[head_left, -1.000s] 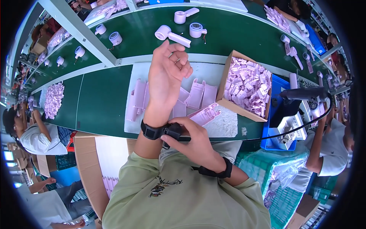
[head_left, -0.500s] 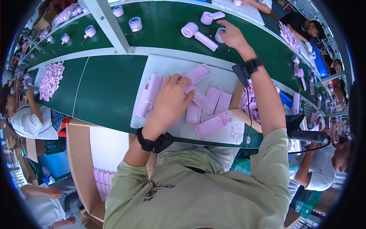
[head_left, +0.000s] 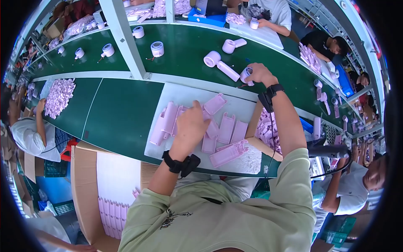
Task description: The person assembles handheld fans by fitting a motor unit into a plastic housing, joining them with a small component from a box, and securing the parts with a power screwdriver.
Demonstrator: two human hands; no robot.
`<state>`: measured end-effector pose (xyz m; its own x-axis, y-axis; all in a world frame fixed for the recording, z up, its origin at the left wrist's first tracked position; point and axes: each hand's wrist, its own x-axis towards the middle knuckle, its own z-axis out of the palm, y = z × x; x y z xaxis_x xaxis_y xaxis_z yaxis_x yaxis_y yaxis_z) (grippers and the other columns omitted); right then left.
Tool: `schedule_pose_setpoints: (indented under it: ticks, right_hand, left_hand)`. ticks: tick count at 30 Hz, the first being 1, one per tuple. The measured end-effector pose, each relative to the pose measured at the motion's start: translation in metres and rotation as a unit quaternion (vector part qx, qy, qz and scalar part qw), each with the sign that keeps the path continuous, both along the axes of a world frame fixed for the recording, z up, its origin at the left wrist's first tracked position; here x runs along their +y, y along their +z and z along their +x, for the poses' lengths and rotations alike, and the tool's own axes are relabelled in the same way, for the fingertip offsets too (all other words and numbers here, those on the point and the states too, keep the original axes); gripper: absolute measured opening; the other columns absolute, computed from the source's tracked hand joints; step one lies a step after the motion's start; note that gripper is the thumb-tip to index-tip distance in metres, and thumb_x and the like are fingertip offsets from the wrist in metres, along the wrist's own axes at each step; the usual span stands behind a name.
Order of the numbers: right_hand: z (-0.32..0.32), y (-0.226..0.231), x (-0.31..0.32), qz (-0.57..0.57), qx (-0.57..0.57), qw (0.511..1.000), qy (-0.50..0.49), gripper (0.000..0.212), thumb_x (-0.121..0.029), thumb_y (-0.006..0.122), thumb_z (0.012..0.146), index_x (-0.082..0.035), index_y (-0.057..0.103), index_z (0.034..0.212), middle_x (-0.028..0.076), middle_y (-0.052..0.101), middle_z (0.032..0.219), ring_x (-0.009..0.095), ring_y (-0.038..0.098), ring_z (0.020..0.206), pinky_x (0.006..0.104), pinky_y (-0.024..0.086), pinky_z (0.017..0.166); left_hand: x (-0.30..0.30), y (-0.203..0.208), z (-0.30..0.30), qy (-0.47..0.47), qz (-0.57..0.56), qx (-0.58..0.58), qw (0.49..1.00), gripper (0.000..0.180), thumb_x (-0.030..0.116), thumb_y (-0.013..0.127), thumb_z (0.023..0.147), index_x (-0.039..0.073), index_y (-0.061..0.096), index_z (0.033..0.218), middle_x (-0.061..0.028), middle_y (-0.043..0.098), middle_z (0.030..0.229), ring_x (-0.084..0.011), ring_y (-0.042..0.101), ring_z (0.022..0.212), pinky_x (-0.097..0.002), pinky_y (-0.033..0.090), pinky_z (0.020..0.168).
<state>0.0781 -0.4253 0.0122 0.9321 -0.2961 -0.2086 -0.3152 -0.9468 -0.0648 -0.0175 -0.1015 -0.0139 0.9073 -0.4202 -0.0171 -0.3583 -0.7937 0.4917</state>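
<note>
My right hand (head_left: 262, 74) reaches over the rail onto the green conveyor, its fingers closed around a round lilac fan head (head_left: 247, 75) with thin wires at its base. Beside it on the belt lies a lilac handheld fan (head_left: 221, 66), and a second one (head_left: 233, 45) is farther back. My left hand (head_left: 191, 124) hovers low over lilac handle shells, thumb and index finger apart; its other fingers are partly hidden. Around it on the white mat (head_left: 161, 94) lie several handle shells, among them an open half (head_left: 226, 128) and a longer one (head_left: 228, 153) nearer me.
A carton of small lilac parts (head_left: 268, 128) stands right of the mat, beside a heap of white bits (head_left: 251, 161). An open carton (head_left: 84, 189) with rows of lilac shells is at lower left. A metal post (head_left: 126, 40) rises from the rail. Co-workers sit around.
My right hand has closed on the fan head and drawn it slightly nearer. My left hand stays over the shells with its fingers shifted. The head view has tilted up a little.
</note>
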Motion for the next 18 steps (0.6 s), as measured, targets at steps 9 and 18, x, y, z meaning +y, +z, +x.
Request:
schedule_pose_setpoints:
  ticks: [9, 18]
  right_hand:
    - [-0.167, 0.081, 0.116, 0.200, -0.347, 0.916, -0.016, 0.052, -0.035, 0.083, 0.070, -0.002, 0.070, 0.108, 0.009, 0.065, 0.073, 0.012, 0.060, 0.062, 0.0261, 0.048, 0.057]
    - [-0.257, 0.075, 0.147, 0.108, -0.271, 0.956, 0.010, 0.049, -0.030, 0.086, 0.068, -0.004, 0.071, 0.107, 0.005, 0.061, 0.073, 0.011, 0.052, 0.054, 0.0273, 0.043, 0.050]
  left_hand:
    - [0.017, 0.013, -0.042, -0.056, -0.488, 0.310, 0.814, 0.035, 0.023, 0.060, 0.091, -0.003, 0.055, 0.114, -0.0131, 0.065, 0.081, -0.0186, 0.064, 0.067, -0.0316, 0.052, 0.061]
    - [-0.020, 0.002, -0.092, -0.180, -0.451, 0.638, 0.598, 0.029, 0.026, 0.046, 0.101, 0.001, 0.060, 0.108, -0.0097, 0.065, 0.083, -0.0122, 0.061, 0.060, -0.0255, 0.046, 0.048]
